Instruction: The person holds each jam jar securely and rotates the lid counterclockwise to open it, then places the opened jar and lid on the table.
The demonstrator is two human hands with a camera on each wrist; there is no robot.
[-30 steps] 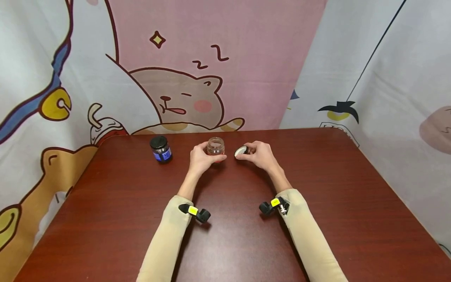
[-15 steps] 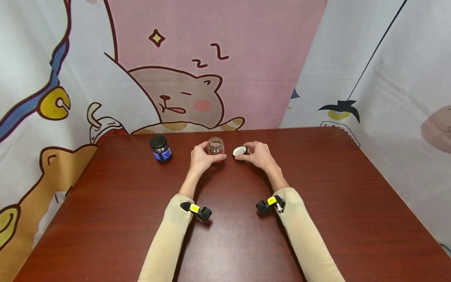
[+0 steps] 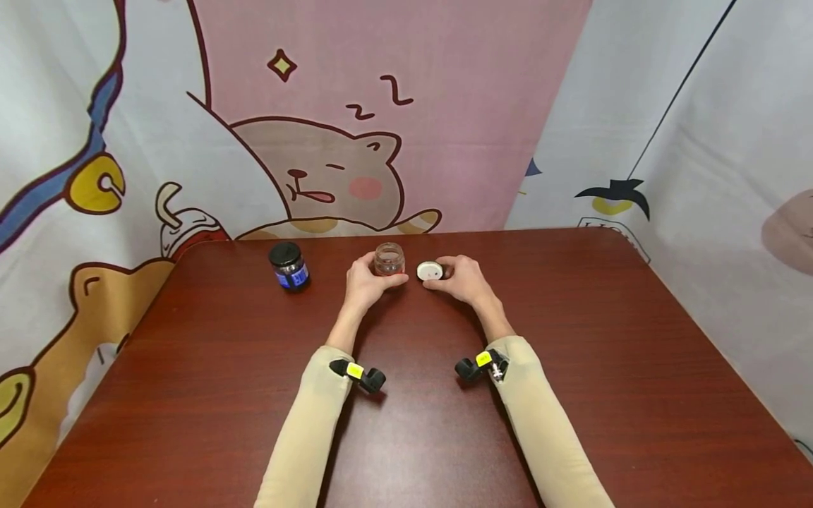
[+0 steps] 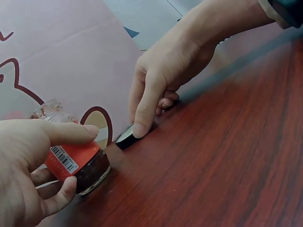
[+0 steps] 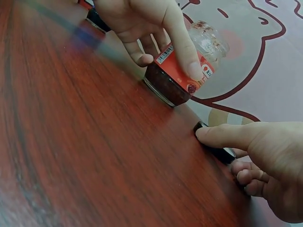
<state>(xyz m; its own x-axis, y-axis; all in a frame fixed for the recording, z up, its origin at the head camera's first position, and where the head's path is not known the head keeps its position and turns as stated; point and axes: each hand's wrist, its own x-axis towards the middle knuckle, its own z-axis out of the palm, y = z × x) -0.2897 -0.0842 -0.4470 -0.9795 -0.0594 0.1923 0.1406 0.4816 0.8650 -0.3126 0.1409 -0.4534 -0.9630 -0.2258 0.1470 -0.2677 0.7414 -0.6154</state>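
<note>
In the head view my left hand point(image 3: 366, 283) grips a small glass jar point(image 3: 389, 259) with no lid on it. Its red label point(image 4: 71, 158) and dark contents show in the left wrist view, with smears inside the clear neck. Thumb and fingers wrap round the label, and the base is right at the tabletop. To the right, my right hand point(image 3: 466, 280) pinches a black jar lid point(image 3: 430, 271) by its edge. The lid's white inside faces up, and it lies nearly flat, close to the wood. A short gap separates lid and jar.
A second jar point(image 3: 289, 267), with a black lid and blue label, stands upright left of my left hand. The reddish-brown table point(image 3: 419, 437) ends just behind the jars, where a printed cartoon curtain point(image 3: 470, 120) hangs.
The lid has gone from tilted to nearly flat, white side up, and shifted slightly left with my right hand. My left hand keeps its grip on the glass jar.
</note>
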